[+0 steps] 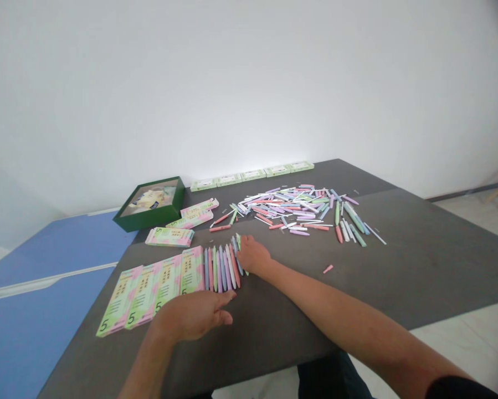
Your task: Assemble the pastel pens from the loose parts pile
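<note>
A row of pastel pens (221, 269) in blue, red, green, purple and white lies side by side on the dark table. At the row's right end my right hand (252, 255) is closed over a light green pen (239, 240), next to a blue one; its fingertips are partly hidden. My left hand (199, 316) hovers just below the row's near ends, thumb and fingers apart, holding nothing. Left of the row lie several flat green-and-pink pen boxes (161, 285) marked 5, side by side, partly behind my left hand.
A large heap of loose pens and white refills (290, 208) spreads across the table's far middle. More boxes (170, 236) lie beside a green open box (149, 205). Pale green boxes (252, 175) line the wall. A small pink piece (328, 269) lies right of my forearm.
</note>
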Demonstrator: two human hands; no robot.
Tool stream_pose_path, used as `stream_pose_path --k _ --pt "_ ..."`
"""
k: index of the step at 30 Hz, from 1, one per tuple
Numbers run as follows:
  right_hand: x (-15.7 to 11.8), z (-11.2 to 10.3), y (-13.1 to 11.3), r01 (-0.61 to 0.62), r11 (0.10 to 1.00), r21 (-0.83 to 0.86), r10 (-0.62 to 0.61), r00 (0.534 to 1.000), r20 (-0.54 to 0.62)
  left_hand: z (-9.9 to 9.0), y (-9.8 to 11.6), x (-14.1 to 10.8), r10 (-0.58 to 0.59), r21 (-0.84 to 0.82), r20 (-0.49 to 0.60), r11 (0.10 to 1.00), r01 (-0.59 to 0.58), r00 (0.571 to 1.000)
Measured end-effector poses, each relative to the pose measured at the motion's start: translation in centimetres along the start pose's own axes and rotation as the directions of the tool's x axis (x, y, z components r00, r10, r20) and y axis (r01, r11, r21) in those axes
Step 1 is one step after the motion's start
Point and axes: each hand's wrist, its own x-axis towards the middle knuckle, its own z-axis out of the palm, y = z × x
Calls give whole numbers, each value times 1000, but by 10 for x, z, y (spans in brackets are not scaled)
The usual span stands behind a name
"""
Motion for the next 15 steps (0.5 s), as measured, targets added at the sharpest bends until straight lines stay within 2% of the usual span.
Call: stream_pose_path --k 5,9,15 --pt "-12 1 -4 64 996 -56 -67 996 -53 9 -1 2 3 1 5 1000 -3 1000" --pt "-17 5 1 182 980 -83 -184 983 -11 17 -4 2 -3 -9 25 1000 4 1000" --pt "-33 16 3 229 970 -79 -230 973 3 25 -4 1 -41 2 33 999 41 999"
